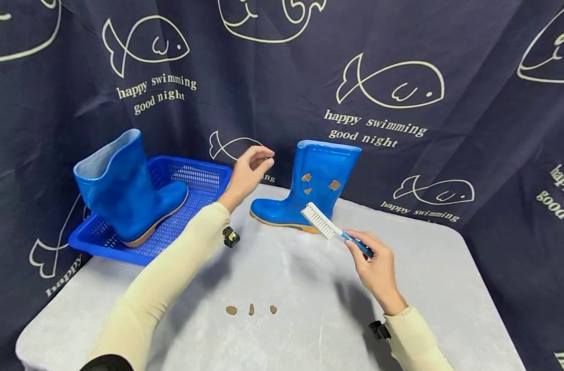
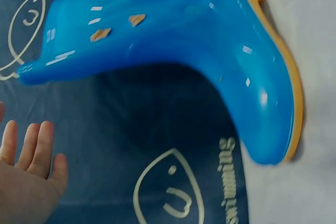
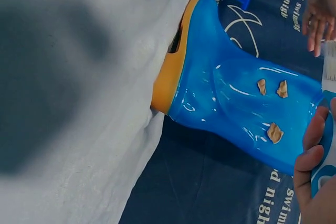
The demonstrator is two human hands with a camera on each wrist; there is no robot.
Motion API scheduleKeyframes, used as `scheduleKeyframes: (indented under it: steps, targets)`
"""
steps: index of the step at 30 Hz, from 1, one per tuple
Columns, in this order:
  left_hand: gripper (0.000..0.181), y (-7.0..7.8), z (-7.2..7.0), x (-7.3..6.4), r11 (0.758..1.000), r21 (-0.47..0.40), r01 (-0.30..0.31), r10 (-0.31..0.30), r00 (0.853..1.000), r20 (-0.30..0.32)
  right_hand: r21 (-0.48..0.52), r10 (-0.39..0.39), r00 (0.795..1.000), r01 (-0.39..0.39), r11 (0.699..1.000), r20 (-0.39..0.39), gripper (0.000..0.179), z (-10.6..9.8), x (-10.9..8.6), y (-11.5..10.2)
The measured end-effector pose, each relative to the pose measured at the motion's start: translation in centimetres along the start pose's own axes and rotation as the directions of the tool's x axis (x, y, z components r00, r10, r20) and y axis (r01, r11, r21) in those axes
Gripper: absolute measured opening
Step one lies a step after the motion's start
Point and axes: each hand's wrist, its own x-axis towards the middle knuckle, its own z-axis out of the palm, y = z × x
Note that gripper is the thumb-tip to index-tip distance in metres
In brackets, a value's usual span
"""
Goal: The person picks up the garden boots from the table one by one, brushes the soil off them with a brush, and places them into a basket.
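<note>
Shines bright and even, seemingly from overhead, in the head view; drops soft shadows beside both cream sleeves [image 1: 180, 252] onto the pale tablecloth [image 1: 309, 330]. Looks dimmer and softer in the left wrist view, smearing lettering [image 2: 229, 174] on the navy curtain [image 2: 131, 114]; leaves square glints on the blue rain boot [image 2: 173, 30]. Shades broadly at left in the right wrist view.

The pale grey counter [image 1: 305, 330] has rounded corners. A blue rubber rain boot [image 1: 325, 162] stands upright on it, right of the left hand [image 1: 248, 172] and beyond the right hand [image 1: 373, 264]. A blue perforated plastic basket [image 1: 203, 178] sits left of the left hand. Three small brown pieces [image 1: 251, 309] lie apart, in a row, nearer than both hands.
</note>
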Motion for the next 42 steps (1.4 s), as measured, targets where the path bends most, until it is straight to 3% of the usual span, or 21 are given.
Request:
scheduleKeyframes:
  steps: [3,7,15,19,27,30,34,42]
  targets:
    - [0.03,0.0,1.3,-0.1,0.998,0.0,0.055,-0.055,0.998,0.035,0.002,0.02,0.999,-0.02,1.0,-0.027,0.024,0.0,-0.1,0.1]
    - [0.032,-1.1,2.3,0.0,0.995,-0.01,0.099,-0.098,0.995,0.026,0.005,0.03,0.999,-0.03,1.0,-0.035,0.023,0.1,-0.2,0.4]
    - [0.038,-5.7,4.4,1.1,0.989,0.0,0.147,-0.147,0.988,0.05,0.001,0.048,0.997,-0.048,0.999,-0.068,0.024,-0.5,-0.1,0.8]
    - [0.04,-6.8,5.2,1.4,0.984,0.014,0.178,-0.179,0.981,0.079,0.003,0.064,0.995,-0.064,0.998,-0.083,0.024,-0.4,0.1,1.2]
    - [0.053,-7.7,6.6,1.3,0.96,0.019,0.279,-0.279,0.949,0.15,0.024,0.143,0.986,-0.141,0.99,-0.083,0.023,-0.2,-0.3,2.2]
    - [0.052,-7.9,7.0,1.2,0.96,0.056,0.276,-0.281,0.944,0.17,0.041,0.155,0.985,-0.152,0.988,-0.081,0.022,0.0,-0.4,2.5]
    - [0.047,-8.2,7.3,1.1,0.962,0.109,0.252,-0.266,0.952,0.152,0.059,0.164,0.984,-0.16,0.985,-0.072,0.021,0.4,-0.6,2.7]
    - [0.041,-8.2,7.3,1.5,0.969,0.103,0.224,-0.235,0.965,0.113,0.079,0.183,0.981,-0.178,0.981,-0.067,0.021,0.9,-0.7,3.0]
